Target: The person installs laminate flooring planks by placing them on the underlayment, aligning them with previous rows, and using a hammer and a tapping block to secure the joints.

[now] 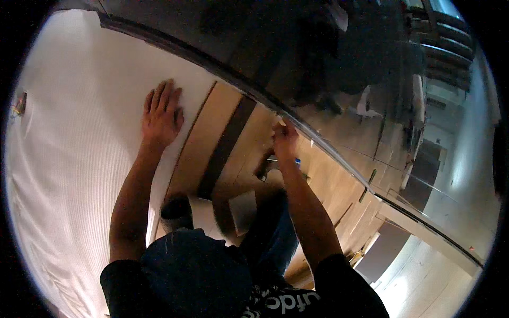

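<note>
Dark glossy panel (222, 32) is stretching across the far side and toward the right, its edge slanting down to the near right. Along that edge, the person's right hand (285, 139) is curling its fingers close in; whether it is pinching anything, I cannot tell, since the fingertips are too dim and small. It is probably sitting there because the edge is what it is working at.

Left of it, the left hand (162, 119) is lying palm down, fingers loosely spread, on a white ribbed sheet (79, 106), holding nothing visible. That flat palm is likely bearing weight while the body is leaning forward.

Between the hands, pale wood boards (204, 124) are running beside a dark stripe (229, 146). Just near of the right hand, a small dark tool (262, 168) is lying partly behind the forearm, perhaps for easy reach; its kind is unclear. Nearer still, a pale square piece (244, 212) is showing beside the jeans (281, 225).
</note>
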Demonstrator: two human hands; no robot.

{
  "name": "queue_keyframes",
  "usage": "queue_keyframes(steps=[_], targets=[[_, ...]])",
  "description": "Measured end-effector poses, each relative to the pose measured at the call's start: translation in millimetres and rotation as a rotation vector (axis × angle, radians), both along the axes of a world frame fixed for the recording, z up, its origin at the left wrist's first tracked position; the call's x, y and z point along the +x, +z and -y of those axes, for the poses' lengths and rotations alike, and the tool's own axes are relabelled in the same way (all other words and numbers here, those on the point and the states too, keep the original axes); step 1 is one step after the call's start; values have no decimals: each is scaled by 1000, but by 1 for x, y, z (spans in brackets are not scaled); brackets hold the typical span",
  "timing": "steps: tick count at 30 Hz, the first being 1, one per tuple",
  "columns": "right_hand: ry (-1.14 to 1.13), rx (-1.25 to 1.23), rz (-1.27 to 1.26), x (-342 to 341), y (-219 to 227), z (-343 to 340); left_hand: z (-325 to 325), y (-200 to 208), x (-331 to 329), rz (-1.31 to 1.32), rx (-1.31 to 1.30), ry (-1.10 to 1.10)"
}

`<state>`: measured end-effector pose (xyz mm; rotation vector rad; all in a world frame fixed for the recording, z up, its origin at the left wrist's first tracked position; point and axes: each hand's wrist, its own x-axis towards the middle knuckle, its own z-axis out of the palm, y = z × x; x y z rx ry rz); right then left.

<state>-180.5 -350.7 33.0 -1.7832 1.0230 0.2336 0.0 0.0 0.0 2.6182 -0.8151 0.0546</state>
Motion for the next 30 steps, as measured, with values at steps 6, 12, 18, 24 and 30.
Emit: queue_keyframes(steps=[6, 12, 18, 24, 30], targets=[[-102, -854, 115, -16, -30, -38, 7, 6, -38, -81, -7, 1], [-557, -589, -33, 19, -55, -6, 20, -6, -23, 6, -88, 21], [109, -968, -779, -7, -107, 51, 23, -3, -18, -21, -106, 7], [-714, -499, 10, 22, -88, -6, 9, -5, -17, -46, -70, 4], [-554, -794, 45, 13, -101, 5, 19, -3, -16, -28, -88, 6]])
